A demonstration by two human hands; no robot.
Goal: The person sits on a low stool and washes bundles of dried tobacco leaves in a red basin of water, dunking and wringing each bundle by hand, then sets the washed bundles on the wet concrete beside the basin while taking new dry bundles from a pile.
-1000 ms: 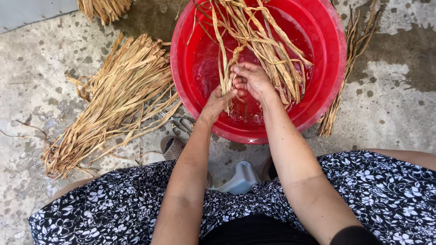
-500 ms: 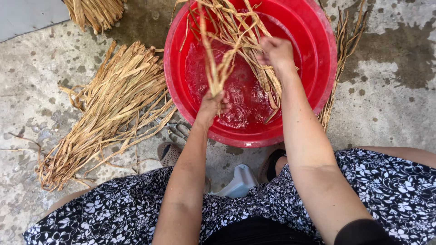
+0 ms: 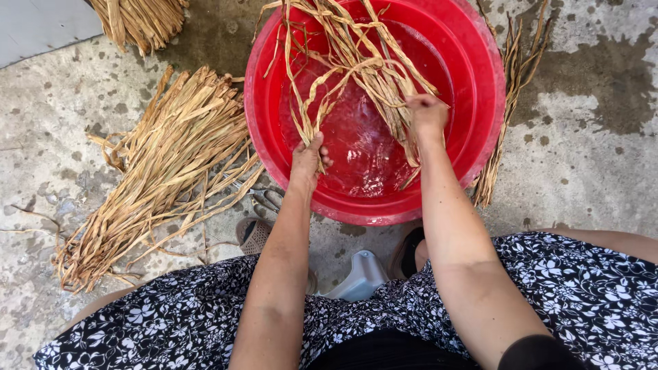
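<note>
A round red plastic basin [image 3: 480,130] with water in it stands on the ground in front of me. Long tan dried leaf strips [image 3: 356,62] lie wet in the basin and trail over its far rim. My left hand [image 3: 306,159] grips the lower ends of a few strips near the basin's near left side. My right hand [image 3: 426,113] is closed on a thicker bunch of strips to the right, above the water.
A large dry bundle of the same strips [image 3: 161,164] lies on the concrete to the left, another bundle [image 3: 140,20] at the top left, and some strips [image 3: 507,103] along the basin's right side. Scissors [image 3: 264,199] and my sandalled feet sit just below the basin.
My hands were together at the basin's centre a second ago. The right hand has since moved up and right along the strips, then settled lower, while the left stays at their lower ends.
</note>
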